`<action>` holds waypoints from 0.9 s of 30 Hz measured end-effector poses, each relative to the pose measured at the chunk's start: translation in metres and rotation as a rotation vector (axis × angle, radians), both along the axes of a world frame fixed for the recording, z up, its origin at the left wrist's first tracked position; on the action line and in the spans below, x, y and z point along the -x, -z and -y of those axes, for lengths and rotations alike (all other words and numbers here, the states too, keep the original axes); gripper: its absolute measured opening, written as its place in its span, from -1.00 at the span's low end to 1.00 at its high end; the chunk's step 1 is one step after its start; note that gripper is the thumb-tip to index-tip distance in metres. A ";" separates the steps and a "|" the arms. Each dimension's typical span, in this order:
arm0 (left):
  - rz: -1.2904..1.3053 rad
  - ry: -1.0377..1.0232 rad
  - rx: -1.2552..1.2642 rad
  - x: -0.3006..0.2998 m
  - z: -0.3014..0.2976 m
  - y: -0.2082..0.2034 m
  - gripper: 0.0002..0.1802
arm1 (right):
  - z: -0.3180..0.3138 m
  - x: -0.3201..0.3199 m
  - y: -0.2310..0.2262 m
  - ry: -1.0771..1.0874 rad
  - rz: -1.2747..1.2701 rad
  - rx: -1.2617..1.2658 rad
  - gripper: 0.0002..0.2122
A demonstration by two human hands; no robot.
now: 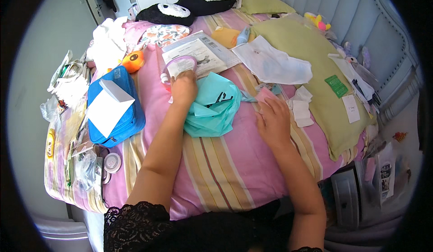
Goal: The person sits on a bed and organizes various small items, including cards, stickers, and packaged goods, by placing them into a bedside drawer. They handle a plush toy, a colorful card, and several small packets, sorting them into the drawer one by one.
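My left hand [184, 89] is closed at the lower edge of a round, clear item with a purple rim [195, 61], which looks like a small see-through pouch. Just right of that hand lies a crumpled turquoise plastic bag [212, 110] with dark print. My right hand [274, 120] rests palm down on the bed, fingers stretched forward and somewhat apart. Its fingertips touch a small pink piece [267, 94], paper or cloth, partly covered by them. Crumpled white tissue [301, 107] lies right beside this hand.
The striped pink bedspread [225, 162] carries a blue zipped case [133, 112] under white paper [109, 112], printed sheets [191, 56], a white plastic bag [273, 62] and an orange toy [133, 61]. A green pillow [324, 130] lies right; plush cushions [167, 15] sit far back.
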State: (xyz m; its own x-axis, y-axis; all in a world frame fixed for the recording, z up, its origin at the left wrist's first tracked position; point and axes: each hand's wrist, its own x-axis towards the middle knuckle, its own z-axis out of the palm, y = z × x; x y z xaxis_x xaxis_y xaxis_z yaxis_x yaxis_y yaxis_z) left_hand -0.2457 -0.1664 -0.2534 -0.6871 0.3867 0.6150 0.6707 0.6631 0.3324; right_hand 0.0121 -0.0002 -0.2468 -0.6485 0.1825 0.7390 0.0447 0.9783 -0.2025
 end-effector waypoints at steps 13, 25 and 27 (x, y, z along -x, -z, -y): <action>0.200 1.099 0.051 -0.142 -0.029 -0.029 -0.77 | -0.018 0.013 0.033 -0.273 -0.206 1.173 -0.48; 0.349 0.008 0.201 -0.001 0.051 -0.017 -0.62 | -0.045 -0.018 0.015 0.168 -0.890 1.261 -0.76; 0.315 -0.308 0.236 0.017 0.052 -0.020 -0.68 | -0.055 -0.021 0.028 0.177 -0.906 1.138 -0.76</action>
State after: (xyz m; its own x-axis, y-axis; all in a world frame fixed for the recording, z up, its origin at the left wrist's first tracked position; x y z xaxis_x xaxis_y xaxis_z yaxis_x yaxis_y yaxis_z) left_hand -0.2624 -0.2189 -0.2332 -0.9297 0.2402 0.2791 0.3229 0.8962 0.3044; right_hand 0.0329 0.0547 -0.2743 0.0420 0.9594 0.2789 -0.4157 0.2706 -0.8683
